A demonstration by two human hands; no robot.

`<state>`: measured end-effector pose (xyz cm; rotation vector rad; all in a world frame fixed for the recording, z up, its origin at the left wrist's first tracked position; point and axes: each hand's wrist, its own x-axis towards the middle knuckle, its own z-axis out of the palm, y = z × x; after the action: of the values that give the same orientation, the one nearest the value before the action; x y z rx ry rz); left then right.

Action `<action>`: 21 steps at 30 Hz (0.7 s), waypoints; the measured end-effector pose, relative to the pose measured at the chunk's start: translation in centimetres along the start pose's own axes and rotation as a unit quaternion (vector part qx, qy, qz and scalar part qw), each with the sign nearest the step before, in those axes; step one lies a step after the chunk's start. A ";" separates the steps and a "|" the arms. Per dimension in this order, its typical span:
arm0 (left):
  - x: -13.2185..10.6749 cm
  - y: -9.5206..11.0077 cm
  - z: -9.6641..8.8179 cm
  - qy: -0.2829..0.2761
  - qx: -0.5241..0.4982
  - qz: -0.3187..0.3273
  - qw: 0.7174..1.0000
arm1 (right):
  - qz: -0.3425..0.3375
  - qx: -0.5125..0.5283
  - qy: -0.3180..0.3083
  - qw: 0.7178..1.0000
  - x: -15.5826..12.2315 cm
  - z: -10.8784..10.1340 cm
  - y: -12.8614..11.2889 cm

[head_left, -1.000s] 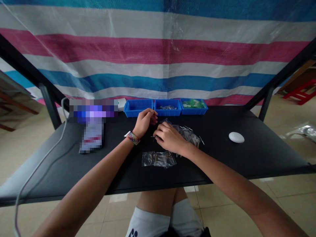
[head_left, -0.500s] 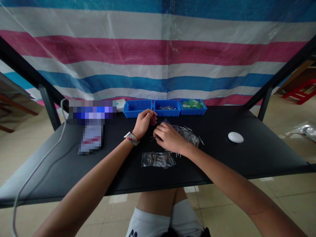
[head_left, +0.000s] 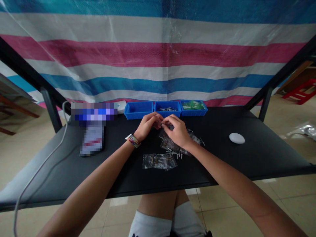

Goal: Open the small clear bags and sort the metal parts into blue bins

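Observation:
My left hand (head_left: 148,125) is closed, its fingers curled just in front of the middle blue bin. My right hand (head_left: 176,131) pinches with thumb and forefinger right against the left fingertips. Whatever small thing sits between the fingers is too small to make out. Under and beside my right hand lies a pile of clear plastic bags (head_left: 168,144) and loose thin silvery pins (head_left: 179,153). Closer to the front edge rest small clear bags (head_left: 163,161) with brass-coloured screw-like pieces inside.
Along the back stand three blue bins: a left bin (head_left: 138,113), a middle bin (head_left: 168,113) containing silvery pins, and a right bin (head_left: 195,112) containing green packets. A white oval object (head_left: 237,138) lies on the black table (head_left: 222,161) at right. A cable (head_left: 46,153) crosses the left side.
My right hand has moved up and left from the pile to meet my left hand. My left hand has shifted slightly right, and more of the bags and pins shows.

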<state>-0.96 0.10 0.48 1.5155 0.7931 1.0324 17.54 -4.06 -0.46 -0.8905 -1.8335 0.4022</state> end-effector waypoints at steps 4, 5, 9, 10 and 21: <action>-0.2 0.1 0.5 -0.028 0.036 0.020 0.999 | 0.079 0.050 0.051 0.994 0.4 -0.3 1.1; -0.2 0.1 0.5 -0.027 0.041 0.024 0.998 | 0.098 0.067 0.054 0.991 0.4 -0.3 1.2; 0.0 -0.2 0.6 -0.012 0.031 0.040 0.999 | 0.148 0.136 0.043 0.979 0.5 -0.1 1.5; 0.0 -0.2 0.6 -0.011 0.030 0.044 0.999 | 0.156 0.149 0.042 0.976 0.5 0.0 1.5; 0.1 -0.2 0.5 0.015 0.031 0.071 0.997 | 0.202 0.219 0.047 0.953 0.6 0.2 2.5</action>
<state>-0.45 0.00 0.29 1.6314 0.7516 1.1462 18.20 -1.88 -1.75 -0.9454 -1.3874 0.9657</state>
